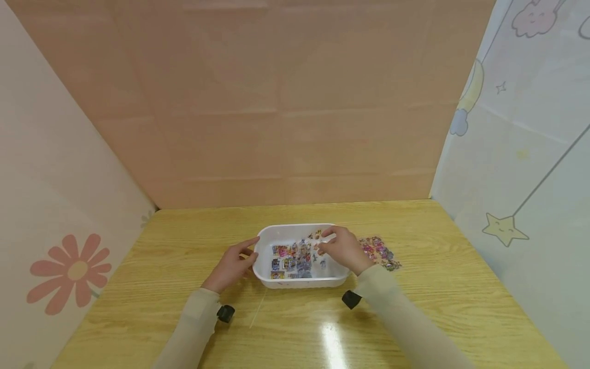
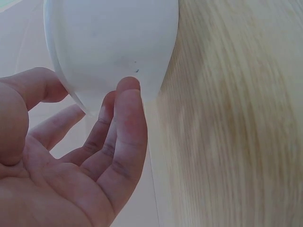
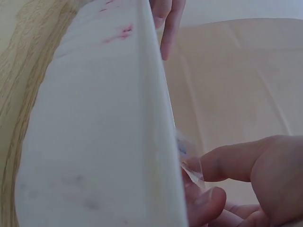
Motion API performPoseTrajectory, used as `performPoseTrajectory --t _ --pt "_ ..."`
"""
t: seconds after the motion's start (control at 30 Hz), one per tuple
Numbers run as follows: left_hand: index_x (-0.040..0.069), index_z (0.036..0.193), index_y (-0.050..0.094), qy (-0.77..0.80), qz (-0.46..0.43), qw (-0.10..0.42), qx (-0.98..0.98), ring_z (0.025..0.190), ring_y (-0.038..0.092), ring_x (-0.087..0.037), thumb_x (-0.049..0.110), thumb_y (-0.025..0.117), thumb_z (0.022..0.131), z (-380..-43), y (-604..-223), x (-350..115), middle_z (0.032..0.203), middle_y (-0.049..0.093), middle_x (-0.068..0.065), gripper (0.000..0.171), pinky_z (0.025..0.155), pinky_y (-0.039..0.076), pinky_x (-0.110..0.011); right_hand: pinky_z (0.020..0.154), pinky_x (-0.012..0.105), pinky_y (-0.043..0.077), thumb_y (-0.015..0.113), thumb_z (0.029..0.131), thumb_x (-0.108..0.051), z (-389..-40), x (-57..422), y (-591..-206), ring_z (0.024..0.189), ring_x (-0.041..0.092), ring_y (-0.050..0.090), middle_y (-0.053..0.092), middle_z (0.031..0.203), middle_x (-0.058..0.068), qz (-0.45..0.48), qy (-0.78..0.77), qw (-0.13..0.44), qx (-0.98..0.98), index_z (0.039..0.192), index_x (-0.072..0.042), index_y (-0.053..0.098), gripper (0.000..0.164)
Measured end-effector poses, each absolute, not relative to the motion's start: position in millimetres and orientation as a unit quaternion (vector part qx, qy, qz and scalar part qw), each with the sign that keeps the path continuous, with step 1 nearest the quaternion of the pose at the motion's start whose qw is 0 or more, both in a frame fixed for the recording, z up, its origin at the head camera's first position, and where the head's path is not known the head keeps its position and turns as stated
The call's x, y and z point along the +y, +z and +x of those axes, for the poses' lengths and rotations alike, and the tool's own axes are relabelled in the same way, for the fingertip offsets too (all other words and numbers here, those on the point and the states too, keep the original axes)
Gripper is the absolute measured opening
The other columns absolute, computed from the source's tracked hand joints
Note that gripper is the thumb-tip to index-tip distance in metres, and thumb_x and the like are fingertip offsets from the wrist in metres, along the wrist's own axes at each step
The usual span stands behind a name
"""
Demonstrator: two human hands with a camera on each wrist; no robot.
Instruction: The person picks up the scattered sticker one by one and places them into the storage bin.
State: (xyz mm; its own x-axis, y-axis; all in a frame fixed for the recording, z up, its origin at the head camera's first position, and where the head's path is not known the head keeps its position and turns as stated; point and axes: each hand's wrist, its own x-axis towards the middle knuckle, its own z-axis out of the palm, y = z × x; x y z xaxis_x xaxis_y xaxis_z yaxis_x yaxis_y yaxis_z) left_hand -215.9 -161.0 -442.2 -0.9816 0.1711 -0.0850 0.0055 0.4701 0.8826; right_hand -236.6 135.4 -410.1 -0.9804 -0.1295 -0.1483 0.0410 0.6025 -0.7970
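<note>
A white plastic tub point(image 1: 301, 283) stands on the wooden table with small colourful printed pieces point(image 1: 301, 259) inside, some on clear film. At its left end my left hand point(image 1: 232, 264) holds the rim, thumb at the edge and fingertips against the outer wall, as the left wrist view shows. My right hand point(image 1: 344, 248) reaches over the tub's right side. Between its thumb and fingers it pinches a clear plastic film piece point(image 3: 191, 163) with a bit of blue print. The tub's wall point(image 3: 99, 118) hides part of those fingers in the right wrist view.
More colourful printed pieces point(image 1: 379, 252) lie in a heap on the table just right of the tub. A thin pale strip point(image 1: 258, 310) lies in front of it. Behind the table point(image 1: 193, 225) rises a peach-coloured backdrop point(image 1: 276, 102), with patterned panels at both sides.
</note>
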Motion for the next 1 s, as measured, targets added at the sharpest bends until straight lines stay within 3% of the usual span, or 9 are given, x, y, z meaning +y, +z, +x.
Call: performPoseTrajectory --t 0.6,1.0 --pt "0.021 0.139 0.048 0.516 0.044 0.082 0.851 0.079 0.058 -0.021 0.021 0.058 0.094 -217.4 -443.2 -161.4 0.106 0.059 -0.014 0.046 0.065 0.055 -0.041 0.062 0.031 0.049 0.069 0.081 -0.014 -230.8 128.8 -411.7 0.07 0.014 0.063 0.068 0.077 0.0 -0.052 -0.417 0.108 0.901 0.14 -0.006 0.039 0.067" --pt "0.022 0.139 0.048 0.508 0.048 0.084 0.856 0.079 0.059 -0.021 0.02 0.057 0.094 -216.7 -441.7 -161.0 0.106 0.059 -0.014 0.046 0.064 0.055 -0.039 0.061 0.031 0.048 0.068 0.083 -0.02 -230.1 125.1 -417.1 0.073 0.014 0.061 0.065 0.082 -0.001 -0.053 -0.384 0.133 0.912 0.14 -0.007 0.04 0.065"
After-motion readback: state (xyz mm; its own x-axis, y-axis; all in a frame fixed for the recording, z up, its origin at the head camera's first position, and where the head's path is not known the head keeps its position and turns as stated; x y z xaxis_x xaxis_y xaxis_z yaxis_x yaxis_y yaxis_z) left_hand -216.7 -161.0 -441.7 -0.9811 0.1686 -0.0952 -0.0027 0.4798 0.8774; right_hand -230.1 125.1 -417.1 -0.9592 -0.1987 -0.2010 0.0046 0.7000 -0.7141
